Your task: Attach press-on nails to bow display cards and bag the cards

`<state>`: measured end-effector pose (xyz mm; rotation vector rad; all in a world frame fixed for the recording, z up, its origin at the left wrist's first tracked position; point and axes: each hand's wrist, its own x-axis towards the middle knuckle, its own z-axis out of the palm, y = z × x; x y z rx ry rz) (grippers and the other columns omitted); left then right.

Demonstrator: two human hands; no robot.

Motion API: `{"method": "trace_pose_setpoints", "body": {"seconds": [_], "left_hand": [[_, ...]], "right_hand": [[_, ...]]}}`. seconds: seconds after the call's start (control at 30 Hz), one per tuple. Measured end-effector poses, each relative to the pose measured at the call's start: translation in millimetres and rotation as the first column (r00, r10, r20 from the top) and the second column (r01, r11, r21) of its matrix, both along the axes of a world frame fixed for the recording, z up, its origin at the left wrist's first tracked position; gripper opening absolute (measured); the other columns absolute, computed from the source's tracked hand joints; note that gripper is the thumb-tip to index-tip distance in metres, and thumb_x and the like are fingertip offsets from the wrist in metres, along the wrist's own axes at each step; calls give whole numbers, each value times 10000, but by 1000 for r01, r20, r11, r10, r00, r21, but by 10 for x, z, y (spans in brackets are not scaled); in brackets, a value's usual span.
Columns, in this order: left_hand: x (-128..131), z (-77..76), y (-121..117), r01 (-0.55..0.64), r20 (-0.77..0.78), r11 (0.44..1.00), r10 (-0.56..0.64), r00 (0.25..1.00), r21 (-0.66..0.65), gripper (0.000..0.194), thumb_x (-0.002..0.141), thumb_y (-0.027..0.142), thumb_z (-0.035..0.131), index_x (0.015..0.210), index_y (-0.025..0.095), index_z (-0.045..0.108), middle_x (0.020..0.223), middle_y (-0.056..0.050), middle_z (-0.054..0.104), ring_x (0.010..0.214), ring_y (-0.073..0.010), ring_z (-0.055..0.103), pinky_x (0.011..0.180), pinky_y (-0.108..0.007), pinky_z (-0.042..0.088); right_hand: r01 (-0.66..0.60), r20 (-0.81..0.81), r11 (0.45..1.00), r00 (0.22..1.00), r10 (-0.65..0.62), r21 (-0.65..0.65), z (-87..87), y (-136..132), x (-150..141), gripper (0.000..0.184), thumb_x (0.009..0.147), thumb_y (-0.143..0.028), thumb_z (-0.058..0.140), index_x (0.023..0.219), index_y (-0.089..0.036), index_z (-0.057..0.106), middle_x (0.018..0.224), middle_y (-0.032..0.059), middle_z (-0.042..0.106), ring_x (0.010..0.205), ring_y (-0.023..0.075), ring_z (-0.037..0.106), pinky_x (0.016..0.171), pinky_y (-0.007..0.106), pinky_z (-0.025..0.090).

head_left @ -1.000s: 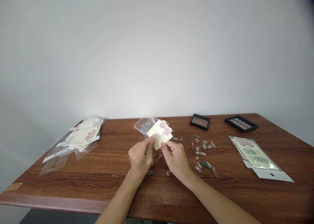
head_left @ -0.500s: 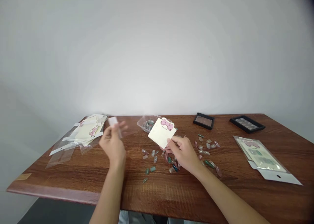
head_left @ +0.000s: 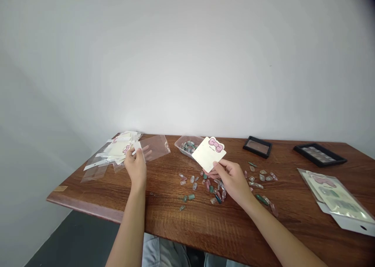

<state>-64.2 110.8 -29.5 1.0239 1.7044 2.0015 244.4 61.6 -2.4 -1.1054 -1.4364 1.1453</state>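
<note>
My right hand (head_left: 233, 182) grips the lower edge of a cream backing card (head_left: 207, 154) topped with a pink bow shape, holding it over the table. My left hand (head_left: 135, 168) pinches the white top strip of a clear plastic bag (head_left: 155, 148), which spreads out to the right of the fingers. Loose glossy press-on nails (head_left: 202, 187) in pink, green and clear tones lie scattered between my hands, just below the card. More of them fill a clear plastic tub (head_left: 188, 146), partly hidden behind the card.
A stack of cream cards and plastic bags (head_left: 118, 152) lies just beyond my left hand on the brown wood-grain table (head_left: 164, 204). Further right are more loose nails (head_left: 258, 179), two black-framed trays (head_left: 257, 146) (head_left: 320, 154) and a sealed packaged card (head_left: 336, 200).
My left hand has dropped toward the stack, and the plastic bag now spreads wide from its fingers. The card stays in my right hand. The whole table has shifted right in view.
</note>
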Motion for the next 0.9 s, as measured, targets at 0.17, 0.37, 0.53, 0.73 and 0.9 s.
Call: {"method": "trace_pose_setpoints", "body": {"seconds": [0.17, 0.37, 0.53, 0.73, 0.9], "left_hand": [[-235, -159, -73, -35, -48, 972, 24, 999, -232, 377, 955, 333, 633, 1295, 176, 588, 1263, -109, 638, 1031, -243, 668, 859, -453, 578], [-208, -184, -267, -232, -379, 906, 88, 921, -354, 380, 952, 341, 638, 1293, 179, 595, 1299, -114, 622, 1087, -261, 649, 898, -480, 561], [-137, -135, -323, -379, -542, 872, 165, 824, -311, 387, 950, 348, 639, 1296, 179, 596, 1320, -117, 610, 1111, -270, 638, 912, -493, 554], [-113, -124, -355, -283, -552, 935, 123, 825, -215, 361, 957, 349, 630, 1275, 179, 608, 1292, -112, 626, 1084, -257, 648, 899, -478, 561], [-89, -164, -414, -71, -492, 971, -52, 869, -230, 335, 962, 354, 623, 1243, 172, 621, 1231, -102, 653, 1016, -234, 668, 855, -446, 577]], "right_hand": [[-21, 17, 1000, 1000, 21, -2, 42, -22, -30, 495, 895, -550, 609, 1054, -103, 750, 954, 162, 796, 853, 343, 771, 743, 452, 636], [-47, 16, 999, 999, 47, 2, 41, -21, -58, 423, 889, -497, 608, 1009, -122, 761, 952, 135, 800, 849, 334, 773, 729, 432, 633], [-67, 15, 998, 998, 67, -5, 41, 1, -66, 400, 885, -477, 604, 996, -124, 756, 950, 135, 799, 833, 328, 772, 711, 421, 626], [-136, 4, 990, 991, 136, -42, 48, -23, -73, 436, 879, -533, 618, 986, -130, 747, 917, 127, 800, 817, 315, 771, 703, 410, 617], [-253, -26, 962, 967, 252, -102, 13, -29, -86, 488, 904, -587, 595, 1006, -131, 733, 883, 117, 801, 803, 282, 772, 702, 379, 609]]}}
